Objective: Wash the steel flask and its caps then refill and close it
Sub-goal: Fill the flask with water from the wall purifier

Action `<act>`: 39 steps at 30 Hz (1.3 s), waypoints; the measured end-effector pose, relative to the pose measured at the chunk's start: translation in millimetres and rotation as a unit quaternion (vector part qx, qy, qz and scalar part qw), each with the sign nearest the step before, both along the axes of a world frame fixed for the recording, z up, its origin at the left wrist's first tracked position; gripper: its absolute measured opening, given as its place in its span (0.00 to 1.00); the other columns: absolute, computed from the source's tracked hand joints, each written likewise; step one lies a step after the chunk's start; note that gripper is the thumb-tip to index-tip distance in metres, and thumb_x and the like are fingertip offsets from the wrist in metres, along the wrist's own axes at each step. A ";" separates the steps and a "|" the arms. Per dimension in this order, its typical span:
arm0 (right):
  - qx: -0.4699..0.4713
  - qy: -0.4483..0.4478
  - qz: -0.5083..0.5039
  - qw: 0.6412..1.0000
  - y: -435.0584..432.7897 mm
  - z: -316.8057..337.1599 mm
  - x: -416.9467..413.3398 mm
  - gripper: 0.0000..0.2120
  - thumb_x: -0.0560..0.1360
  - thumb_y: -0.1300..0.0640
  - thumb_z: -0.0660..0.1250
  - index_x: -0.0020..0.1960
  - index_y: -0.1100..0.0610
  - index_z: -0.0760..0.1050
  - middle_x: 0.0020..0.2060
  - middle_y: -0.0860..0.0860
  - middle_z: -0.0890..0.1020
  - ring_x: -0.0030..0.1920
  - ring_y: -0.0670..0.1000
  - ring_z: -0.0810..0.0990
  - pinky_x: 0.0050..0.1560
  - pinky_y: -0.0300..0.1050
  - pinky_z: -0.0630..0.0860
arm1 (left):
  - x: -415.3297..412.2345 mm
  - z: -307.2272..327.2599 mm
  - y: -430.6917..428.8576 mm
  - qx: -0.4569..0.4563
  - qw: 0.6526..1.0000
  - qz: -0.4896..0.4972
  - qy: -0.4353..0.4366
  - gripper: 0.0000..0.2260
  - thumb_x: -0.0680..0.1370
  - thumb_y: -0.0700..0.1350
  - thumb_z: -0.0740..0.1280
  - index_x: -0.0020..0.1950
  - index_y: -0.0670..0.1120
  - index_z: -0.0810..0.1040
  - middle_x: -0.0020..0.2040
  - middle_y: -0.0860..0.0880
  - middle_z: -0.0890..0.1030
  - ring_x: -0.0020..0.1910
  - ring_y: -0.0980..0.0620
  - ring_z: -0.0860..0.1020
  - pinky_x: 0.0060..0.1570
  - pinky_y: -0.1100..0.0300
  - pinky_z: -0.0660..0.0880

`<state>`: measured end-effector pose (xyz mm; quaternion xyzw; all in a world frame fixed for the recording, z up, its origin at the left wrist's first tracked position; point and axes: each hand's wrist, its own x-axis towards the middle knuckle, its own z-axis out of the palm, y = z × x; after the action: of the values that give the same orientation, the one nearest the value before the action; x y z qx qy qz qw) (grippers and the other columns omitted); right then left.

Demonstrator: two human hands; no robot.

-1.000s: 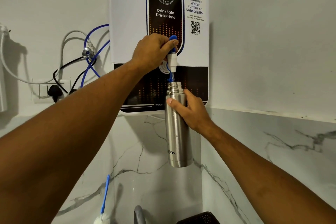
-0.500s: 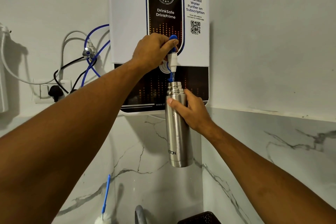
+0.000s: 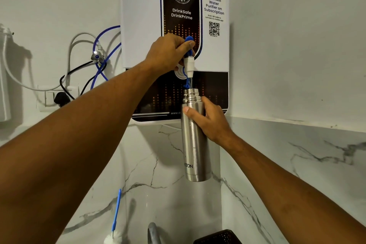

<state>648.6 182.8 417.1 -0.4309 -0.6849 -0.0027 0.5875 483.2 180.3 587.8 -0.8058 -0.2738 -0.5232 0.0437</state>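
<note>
Holding the steel flask [image 3: 195, 144] upright, long axis vertical, open threaded mouth up, directly under the white tap spout [image 3: 189, 66] of the wall-mounted water purifier [image 3: 142, 16]. Right hand [image 3: 210, 120] wrapped around the flask's upper body, thumb across the front. Left hand [image 3: 168, 53] closed on the blue tap lever [image 3: 189, 44]. Thin stream falls into the mouth. Flask base hangs in free air, with open room below. Marble-look wall tiles [image 3: 168, 200] meet in a corner just behind; blue-handled brush [image 3: 116, 210] at lower left.

White plaster wall [image 3: 297, 35]; white marble cladding [image 3: 178, 194], grey-veined, below it; wall socket [image 3: 57, 96] left of wall-mounted water purifier [image 3: 142, 16].
</note>
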 end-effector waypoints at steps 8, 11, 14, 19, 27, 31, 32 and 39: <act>0.002 -0.001 -0.002 1.000 0.7 -0.6 0.4 0.33 0.65 0.18 0.62 0.56 0.41 0.75 0.48 0.44 0.84 0.54 0.55 0.82 0.55 0.61 0.81 | 0.2 -0.3 -1.3 -0.007 1.000 -0.004 -0.001 0.19 0.86 0.56 0.62 0.56 0.44 0.85 0.50 0.46 0.86 0.49 0.48 0.85 0.49 0.49 0.85; 0.001 -0.001 -0.002 1.000 1.8 -1.0 1.0 0.32 0.65 0.18 0.62 0.56 0.40 0.75 0.48 0.44 0.84 0.53 0.55 0.82 0.55 0.61 0.81 | 0.8 -0.8 -0.9 -0.005 1.000 -0.003 -0.003 0.19 0.86 0.56 0.62 0.56 0.44 0.85 0.50 0.46 0.86 0.48 0.48 0.85 0.48 0.51 0.85; 0.001 -0.003 -0.002 1.000 2.7 -1.0 1.6 0.31 0.65 0.18 0.62 0.55 0.39 0.75 0.48 0.44 0.84 0.54 0.55 0.82 0.55 0.62 0.81 | 0.9 -0.7 -0.4 -0.005 1.000 -0.003 -0.002 0.19 0.86 0.56 0.62 0.56 0.44 0.85 0.50 0.46 0.86 0.49 0.48 0.85 0.47 0.51 0.85; 0.004 -0.007 -0.003 1.000 3.0 -1.1 1.7 0.31 0.66 0.18 0.62 0.56 0.40 0.75 0.47 0.44 0.85 0.53 0.54 0.82 0.56 0.62 0.80 | 0.6 -0.9 -0.2 0.004 1.000 0.001 0.000 0.18 0.86 0.56 0.62 0.55 0.45 0.85 0.51 0.46 0.86 0.48 0.48 0.85 0.48 0.50 0.85; 0.006 -0.008 -0.006 1.000 1.8 -1.1 1.2 0.30 0.66 0.19 0.62 0.55 0.39 0.75 0.47 0.43 0.85 0.53 0.54 0.83 0.56 0.62 0.80 | -0.3 -1.8 -1.9 0.005 1.000 0.001 0.000 0.18 0.86 0.56 0.62 0.54 0.46 0.86 0.50 0.46 0.86 0.48 0.48 0.85 0.49 0.48 0.85; 0.005 -0.009 -0.005 1.000 1.0 -1.2 1.0 0.29 0.66 0.19 0.62 0.55 0.39 0.74 0.47 0.43 0.85 0.53 0.54 0.83 0.56 0.62 0.80 | 0.1 -1.9 -3.1 0.004 1.000 0.000 0.001 0.18 0.86 0.56 0.62 0.55 0.45 0.85 0.50 0.47 0.86 0.48 0.48 0.85 0.49 0.50 0.85; 0.004 -0.009 -0.004 1.000 0.7 -1.1 0.8 0.30 0.66 0.18 0.62 0.56 0.39 0.74 0.47 0.43 0.85 0.53 0.54 0.83 0.56 0.62 0.80 | 0.1 -1.9 -3.1 0.003 1.000 0.001 0.001 0.18 0.86 0.56 0.62 0.55 0.45 0.86 0.50 0.47 0.86 0.48 0.48 0.85 0.49 0.50 0.85; 0.007 -0.011 -0.002 1.000 -1.2 -1.4 0.6 0.31 0.66 0.19 0.62 0.56 0.41 0.75 0.47 0.44 0.85 0.52 0.54 0.83 0.56 0.62 0.80 | 0.0 -3.7 -3.6 0.015 1.000 0.011 0.007 0.18 0.86 0.57 0.62 0.53 0.46 0.86 0.49 0.48 0.86 0.48 0.49 0.85 0.52 0.46 0.84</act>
<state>649.1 181.7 415.8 -0.4280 -0.6905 -0.0132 0.5829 483.1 176.6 584.1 -0.8054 -0.2746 -0.5214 0.0630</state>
